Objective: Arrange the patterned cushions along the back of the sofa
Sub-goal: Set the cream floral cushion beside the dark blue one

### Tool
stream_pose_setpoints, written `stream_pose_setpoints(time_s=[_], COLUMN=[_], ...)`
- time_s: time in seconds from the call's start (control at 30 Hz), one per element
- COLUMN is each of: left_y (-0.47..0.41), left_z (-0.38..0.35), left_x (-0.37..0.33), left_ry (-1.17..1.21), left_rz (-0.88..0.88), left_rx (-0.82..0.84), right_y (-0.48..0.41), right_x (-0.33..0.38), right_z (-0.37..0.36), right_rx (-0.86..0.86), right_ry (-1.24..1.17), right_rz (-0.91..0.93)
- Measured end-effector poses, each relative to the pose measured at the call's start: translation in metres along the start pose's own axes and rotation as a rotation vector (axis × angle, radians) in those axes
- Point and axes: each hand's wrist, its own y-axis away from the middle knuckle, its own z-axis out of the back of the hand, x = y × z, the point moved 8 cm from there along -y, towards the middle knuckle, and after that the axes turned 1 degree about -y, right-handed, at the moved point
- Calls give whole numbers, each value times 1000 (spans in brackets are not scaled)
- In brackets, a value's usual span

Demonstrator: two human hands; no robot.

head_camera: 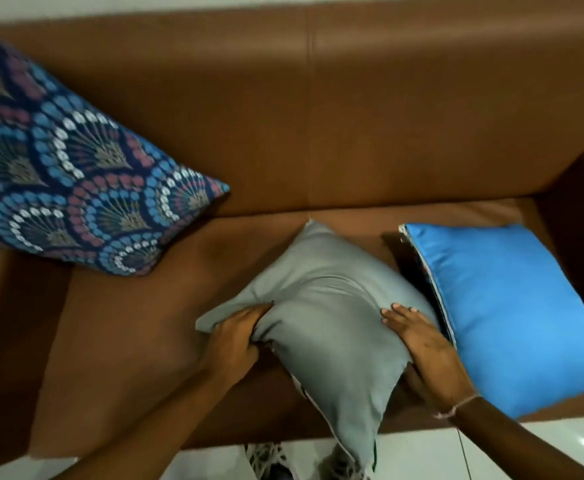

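Note:
A grey cushion (321,320) lies plain side up on the seat of the brown sofa (318,133), hanging over the front edge. My left hand (235,344) pinches its left corner. My right hand (429,355) grips its right edge, fingers flat on top and thumb underneath. A cushion with a blue, pink and white fan pattern (76,181) leans against the sofa back at the left. To the right lies a bright blue cushion (512,313), plain side up, with a patterned edge showing along its left seam.
The sofa's right armrest (581,188) rises beside the blue cushion. A white tiled floor (526,448) runs along the front of the sofa. Patterned footwear (270,459) shows below the grey cushion.

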Motion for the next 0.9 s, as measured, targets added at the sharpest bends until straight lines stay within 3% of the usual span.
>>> stream_pose_setpoints(time_s=[0.1, 0.2, 0.3, 0.53, 0.77, 0.9], left_y=[-46, -88, -135, -225, -254, -250], left_z=[74, 132, 164, 189, 141, 136], left_x=[-10, -2, 14, 38, 74, 66], left_ry=[-12, 126, 135, 119, 30, -53], left_rz=[-6, -36, 9, 123, 242, 240], left_rx=[11, -75, -87, 11, 118, -57], right_y=[-47, -114, -190, -331, -351, -343], right_x=[27, 55, 70, 33, -11, -35], right_z=[37, 80, 120, 145, 91, 75], right_rx=[-231, -431, -514, -450, -344, -284], right_ry=[-89, -41, 10, 162, 201, 237], right_rz=[-69, -139, -197, -298, -452, -565])
